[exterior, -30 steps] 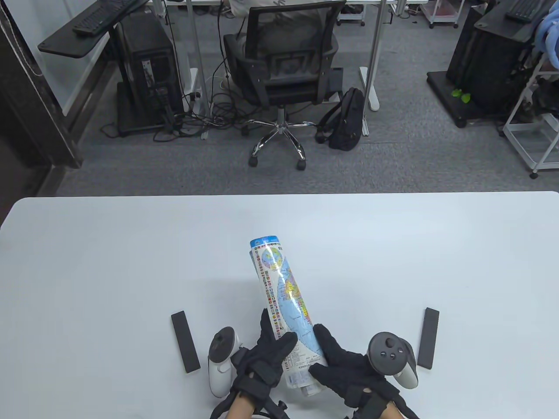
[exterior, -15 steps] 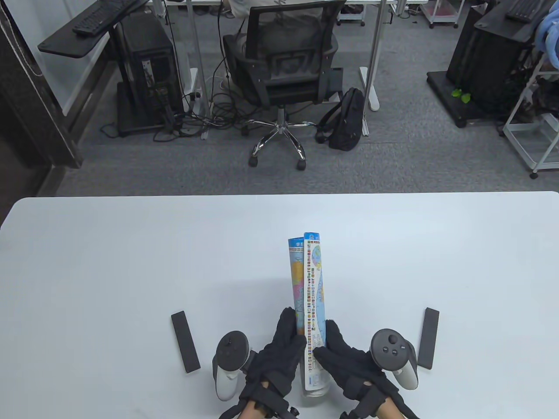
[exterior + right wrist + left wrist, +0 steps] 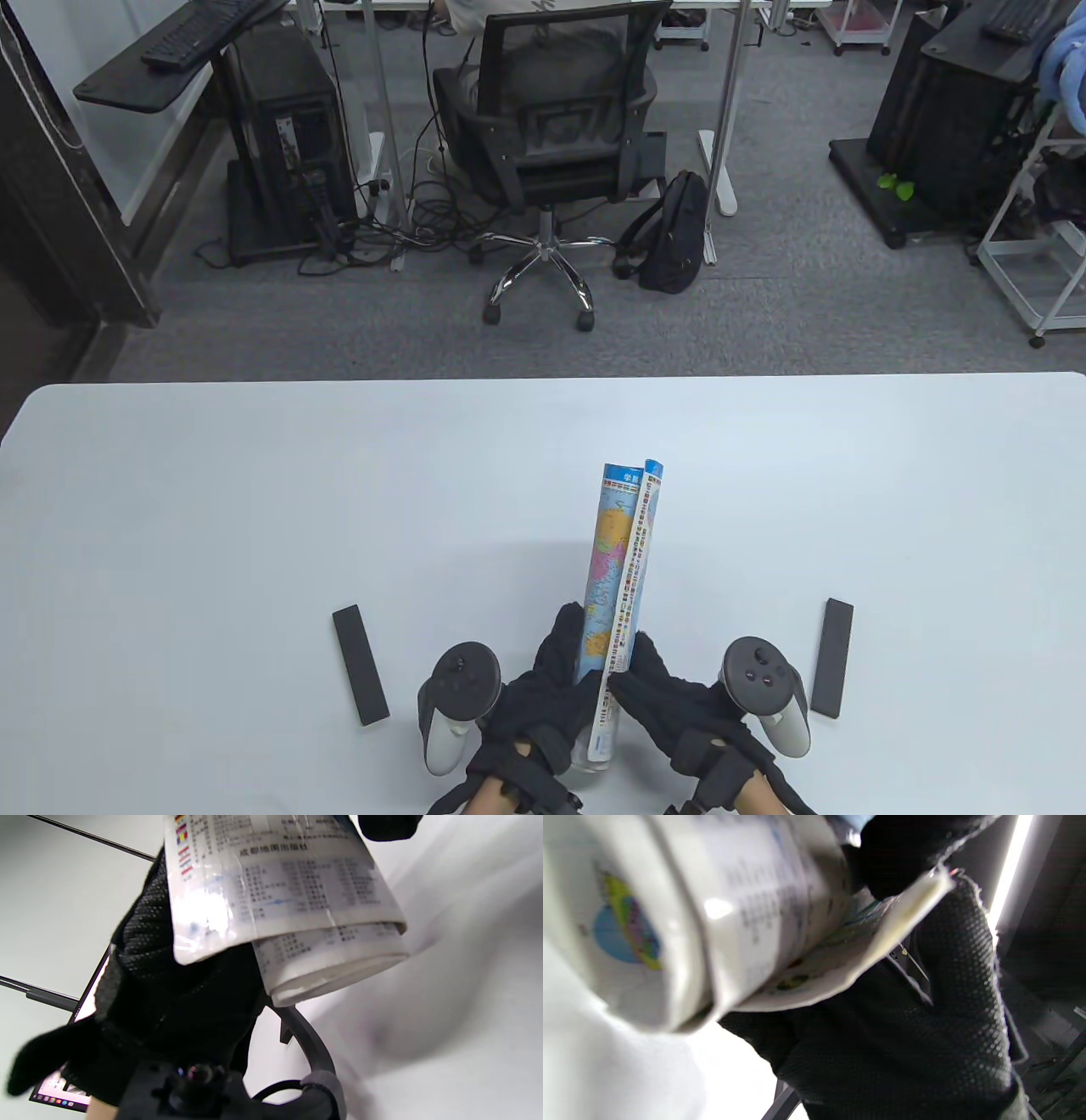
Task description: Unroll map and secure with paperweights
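Near the table's front edge, both hands, left hand and right hand, clamp fingers around the rolled map, probably light, glossy, springy paper best held by its loose edge

Table view looks down from above; both wrist views sit close under the map.

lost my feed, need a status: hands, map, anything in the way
Left hand and right hand both grip the rolled map at its near end. Outer edge just lifting. Paperweights untouched either side; path open.
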The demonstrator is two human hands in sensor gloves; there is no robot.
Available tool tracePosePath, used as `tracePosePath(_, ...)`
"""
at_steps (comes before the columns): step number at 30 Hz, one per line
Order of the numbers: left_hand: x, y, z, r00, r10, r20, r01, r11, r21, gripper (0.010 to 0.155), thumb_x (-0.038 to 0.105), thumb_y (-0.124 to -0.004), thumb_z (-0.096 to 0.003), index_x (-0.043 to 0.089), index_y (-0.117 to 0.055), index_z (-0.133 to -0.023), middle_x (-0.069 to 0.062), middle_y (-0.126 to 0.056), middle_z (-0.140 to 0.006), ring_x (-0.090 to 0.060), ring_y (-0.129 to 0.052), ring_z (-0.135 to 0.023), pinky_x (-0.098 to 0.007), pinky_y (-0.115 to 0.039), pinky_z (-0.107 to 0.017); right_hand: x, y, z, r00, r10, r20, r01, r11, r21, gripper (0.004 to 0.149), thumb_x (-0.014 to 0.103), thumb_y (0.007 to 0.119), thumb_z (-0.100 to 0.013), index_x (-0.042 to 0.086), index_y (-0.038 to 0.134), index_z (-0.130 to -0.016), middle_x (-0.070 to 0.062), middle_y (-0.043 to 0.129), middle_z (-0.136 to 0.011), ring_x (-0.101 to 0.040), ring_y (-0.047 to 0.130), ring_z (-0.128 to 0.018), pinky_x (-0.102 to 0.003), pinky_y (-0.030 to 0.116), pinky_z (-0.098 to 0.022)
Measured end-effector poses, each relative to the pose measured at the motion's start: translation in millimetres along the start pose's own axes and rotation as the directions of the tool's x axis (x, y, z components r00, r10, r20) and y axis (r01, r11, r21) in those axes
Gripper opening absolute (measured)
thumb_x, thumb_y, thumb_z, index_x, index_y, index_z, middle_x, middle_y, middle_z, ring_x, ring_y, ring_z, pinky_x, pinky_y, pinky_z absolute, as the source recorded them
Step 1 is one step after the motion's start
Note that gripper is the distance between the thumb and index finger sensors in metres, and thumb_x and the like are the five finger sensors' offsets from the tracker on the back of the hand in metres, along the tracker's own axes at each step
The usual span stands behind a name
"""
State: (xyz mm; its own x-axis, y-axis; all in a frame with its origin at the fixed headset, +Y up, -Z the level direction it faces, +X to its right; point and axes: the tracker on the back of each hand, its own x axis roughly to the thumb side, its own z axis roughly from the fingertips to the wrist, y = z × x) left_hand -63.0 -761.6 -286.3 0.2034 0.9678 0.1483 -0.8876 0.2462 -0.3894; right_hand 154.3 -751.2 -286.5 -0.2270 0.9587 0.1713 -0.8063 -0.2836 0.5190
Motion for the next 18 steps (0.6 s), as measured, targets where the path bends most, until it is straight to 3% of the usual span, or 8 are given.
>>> tracePosePath(8,10.4,2.7,0.8,0.993,-0.116,0.031,0.113,0.990,0.086,0.076,0.033,-0.073,-0.0552,0.027,-0.020,-0.108,-0.011,-0.034,-0.112,-0.033,-0.067,-0.095,-0.047,-0.075,-0.063,0.5,-0.9,0.5,1.000,-0.004,-0.003,0.004,1.000,-0.009,0.084,0.047,0.055,-0.063,-0.020,0.017,-0.097,-0.051,0.032,-0.099,-0.066,0.056,-0.083,-0.076,0.049,-0.051)
tracePosePath(14,14.1,12.5,1.2,0.996,-0.091,-0.004,0.090,0.986,0.141,0.076,0.029,-0.074,-0.0541,0.021,-0.021,-0.108,-0.021,-0.043,-0.108,-0.034,-0.078,-0.088,-0.044,-0.083,-0.055,5.1,-11.2,3.9,1.000,0.027,0.000,-0.027,0.997,-0.077,0.082,0.047,0.054,-0.063,-0.015,0.015,-0.099,-0.050,0.028,-0.099,-0.067,0.053,-0.083,-0.076,0.047,-0.051)
tracePosePath(16,14.4,15.6,2.3,0.991,-0.126,-0.040,0.131,0.975,0.178,0.075,0.028,-0.074,-0.0533,0.023,-0.023,-0.108,-0.024,-0.046,-0.107,-0.037,-0.080,-0.084,-0.045,-0.085,-0.051,8.5,-17.9,7.5,0.998,0.061,0.017,-0.058,0.987,-0.151,0.082,0.047,0.055,-0.063,-0.012,0.011,-0.099,-0.049,0.020,-0.100,-0.069,0.044,-0.085,-0.078,0.041,-0.052)
tracePosePath(18,13.7,17.7,1.8,0.977,-0.192,-0.096,0.207,0.961,0.183,0.074,0.027,-0.074,-0.0529,0.026,-0.026,-0.108,-0.027,-0.047,-0.106,-0.038,-0.082,-0.082,-0.045,-0.086,-0.049,12.2,-22.5,9.9,0.991,0.126,0.038,-0.116,0.972,-0.206,0.079,0.045,0.057,-0.063,-0.006,0.009,-0.101,-0.042,0.010,-0.102,-0.070,0.025,-0.085,-0.079,0.030,-0.051)
